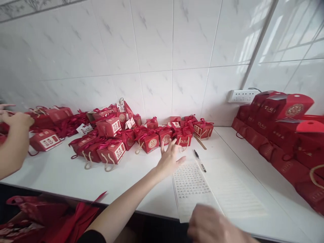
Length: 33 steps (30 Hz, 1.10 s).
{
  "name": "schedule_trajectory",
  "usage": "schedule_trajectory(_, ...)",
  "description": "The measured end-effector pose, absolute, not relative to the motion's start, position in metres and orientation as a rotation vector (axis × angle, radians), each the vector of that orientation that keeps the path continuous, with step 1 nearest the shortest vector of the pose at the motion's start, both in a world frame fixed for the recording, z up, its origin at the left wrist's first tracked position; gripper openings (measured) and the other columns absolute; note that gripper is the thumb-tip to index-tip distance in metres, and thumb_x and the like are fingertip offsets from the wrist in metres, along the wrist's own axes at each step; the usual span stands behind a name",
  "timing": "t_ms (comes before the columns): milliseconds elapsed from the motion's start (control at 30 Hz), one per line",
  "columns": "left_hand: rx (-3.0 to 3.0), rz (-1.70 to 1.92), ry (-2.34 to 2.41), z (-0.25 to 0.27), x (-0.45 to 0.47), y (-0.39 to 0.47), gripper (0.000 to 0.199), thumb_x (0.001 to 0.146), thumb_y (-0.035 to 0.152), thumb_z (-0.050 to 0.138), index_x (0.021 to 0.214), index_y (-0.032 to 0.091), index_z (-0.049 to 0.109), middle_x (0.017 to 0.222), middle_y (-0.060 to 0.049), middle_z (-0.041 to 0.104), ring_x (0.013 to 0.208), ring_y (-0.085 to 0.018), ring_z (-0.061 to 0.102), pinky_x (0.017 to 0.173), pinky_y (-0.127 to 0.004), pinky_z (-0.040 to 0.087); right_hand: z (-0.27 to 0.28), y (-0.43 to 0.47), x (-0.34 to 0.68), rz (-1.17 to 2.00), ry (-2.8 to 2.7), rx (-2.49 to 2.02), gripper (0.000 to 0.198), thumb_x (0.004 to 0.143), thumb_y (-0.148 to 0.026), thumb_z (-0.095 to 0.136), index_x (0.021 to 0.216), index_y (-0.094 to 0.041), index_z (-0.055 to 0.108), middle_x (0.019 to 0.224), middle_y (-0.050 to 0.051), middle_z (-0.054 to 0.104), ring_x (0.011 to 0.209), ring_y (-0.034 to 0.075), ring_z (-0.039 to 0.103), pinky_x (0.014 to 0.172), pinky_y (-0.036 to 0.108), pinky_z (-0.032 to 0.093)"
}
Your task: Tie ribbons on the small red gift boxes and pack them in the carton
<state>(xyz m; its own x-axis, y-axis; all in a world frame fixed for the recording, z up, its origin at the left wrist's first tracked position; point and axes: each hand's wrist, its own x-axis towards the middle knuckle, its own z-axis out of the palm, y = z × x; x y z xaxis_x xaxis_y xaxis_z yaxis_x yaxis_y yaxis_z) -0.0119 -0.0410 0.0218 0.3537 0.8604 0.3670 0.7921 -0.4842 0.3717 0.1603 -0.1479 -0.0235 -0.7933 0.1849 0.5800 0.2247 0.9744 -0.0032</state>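
Observation:
My left hand (170,159) reaches over the table with its fingers spread. Its fingertips overlap the front of a red gift box (184,139) with a ribbon bow and twine handle; whether they touch is unclear. More small red boxes (149,141) with gold emblems stand just behind and to the left. Below the hand lies an open notebook (192,184), its left page covered in handwriting, its right page ruled. A black pen (199,161) rests along the notebook's top. My right hand (214,224), smeared by motion, is over the notebook's lower edge, and its fingers are indistinct.
Red boxes (111,152) crowd the left of the white table (141,175). At right, red boxes (275,108) are stacked high. Another person's hand (17,119) is at far left. Red bags (58,219) sit below the front edge. A power strip (241,96) is on the wall.

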Motion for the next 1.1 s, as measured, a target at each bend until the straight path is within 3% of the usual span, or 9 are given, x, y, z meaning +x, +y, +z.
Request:
schedule_trajectory(100, 2.420, 0.664, 1.729, 0.019, -0.040, -0.028, 0.025, 0.090, 0.015, 0.039, 0.093, 0.016, 0.063, 0.151, -0.012, 0.029, 0.143, -0.029, 0.015, 0.114, -0.058, 0.000, -0.015, -0.090, 0.178, -0.147, -2.302, -0.725, 0.028, 0.091, -0.014, 0.033, 0.078, -0.015, 0.058, 0.068, 0.008, 0.058, 0.063, 0.017, 0.055, 0.057, 0.030, 0.046)
schedule_trajectory(167, 2.354, 0.656, 1.873, 0.024, -0.061, -0.022, 0.035, 0.081, 0.003, 0.039, 0.105, 0.017, 0.061, 0.154, -0.011, 0.020, 0.144, -0.030, 0.007, 0.113, -0.060, 0.002, -0.011, -0.051, 0.186, -0.192, -2.277, -1.391, 0.026, 0.090, -0.017, 0.039, 0.071, -0.015, 0.057, 0.068, 0.009, 0.060, 0.065, 0.020, 0.059, 0.057, 0.031, 0.044)
schedule_trajectory(300, 2.171, 0.762, 2.222, 0.043, -0.118, -0.011, 0.055, 0.074, 0.003, 0.045, 0.127, 0.018, 0.046, 0.156, -0.013, 0.011, 0.144, -0.030, 0.007, 0.112, -0.061, 0.011, -0.016, -0.007, 0.193, -0.013, -2.178, -1.961, 0.023, 0.092, -0.027, 0.042, 0.081, -0.013, 0.057, 0.079, 0.013, 0.066, 0.075, 0.027, 0.065, 0.054, 0.032, 0.042)
schedule_trajectory(400, 1.995, 0.761, 2.540, 0.057, -0.169, -0.001, 0.048, 0.079, 0.012, 0.046, 0.127, 0.018, 0.045, 0.153, -0.015, 0.021, 0.141, -0.028, 0.024, 0.111, -0.056, 0.023, -0.030, -0.005, 0.196, 0.214, -2.188, -2.036, 0.029, 0.094, -0.035, 0.038, 0.103, -0.012, 0.053, 0.084, 0.012, 0.068, 0.079, 0.029, 0.066, 0.057, 0.033, 0.042)
schedule_trajectory(500, 1.929, 0.692, 2.718, 0.067, -0.211, 0.009, 0.042, 0.082, 0.016, 0.043, 0.123, 0.016, 0.049, 0.142, -0.017, 0.038, 0.131, -0.029, 0.040, 0.104, -0.052, 0.036, -0.043, -0.009, 0.200, 0.295, -2.270, -1.949, 0.031, 0.094, -0.027, 0.032, 0.116, -0.011, 0.048, 0.087, 0.013, 0.069, 0.083, 0.030, 0.066, 0.063, 0.035, 0.043)
schedule_trajectory(600, 2.010, 0.598, 2.755, 0.073, -0.228, 0.017, 0.038, 0.081, 0.013, 0.043, 0.116, 0.017, 0.057, 0.134, -0.016, 0.046, 0.130, -0.030, 0.039, 0.101, -0.052, 0.037, -0.046, -0.009, 0.203, 0.323, -2.269, -1.873, 0.037, 0.091, -0.018, 0.027, 0.122, -0.011, 0.046, 0.083, 0.012, 0.069, 0.079, 0.030, 0.066, 0.063, 0.035, 0.043)
schedule_trajectory(867, 2.334, 0.327, 2.679, 0.071, -0.194, 0.061, 0.039, 0.081, 0.016, 0.047, 0.117, 0.022, 0.061, 0.138, -0.014, 0.042, 0.132, -0.029, 0.031, 0.107, -0.047, 0.024, -0.040, -0.009, 0.208, 0.614, -1.967, -1.721, 0.035, 0.088, -0.028, 0.024, 0.100, -0.020, 0.056, 0.071, 0.004, 0.065, 0.062, 0.021, 0.063, 0.058, 0.030, 0.046)
schedule_trajectory(1000, 2.141, 0.268, 2.759, 0.071, -0.186, 0.091, 0.039, 0.080, 0.022, 0.052, 0.117, 0.020, 0.062, 0.141, -0.018, 0.041, 0.136, -0.035, 0.026, 0.106, -0.053, 0.023, -0.048, -0.010, 0.203, 0.547, -1.976, -1.500, 0.030, 0.086, -0.029, 0.029, 0.103, -0.021, 0.052, 0.091, 0.006, 0.068, 0.079, 0.021, 0.066, 0.070, 0.032, 0.050)
schedule_trajectory(1100, 1.956, 0.265, 2.808, 0.073, -0.190, 0.107, 0.032, 0.078, 0.025, 0.056, 0.106, 0.015, 0.067, 0.129, -0.022, 0.052, 0.128, -0.041, 0.037, 0.101, -0.057, 0.027, -0.052, -0.010, 0.199, 0.496, -2.017, -1.359, 0.021, 0.087, -0.031, 0.030, 0.096, -0.023, 0.047, 0.102, 0.008, 0.066, 0.083, 0.020, 0.066, 0.071, 0.033, 0.051)
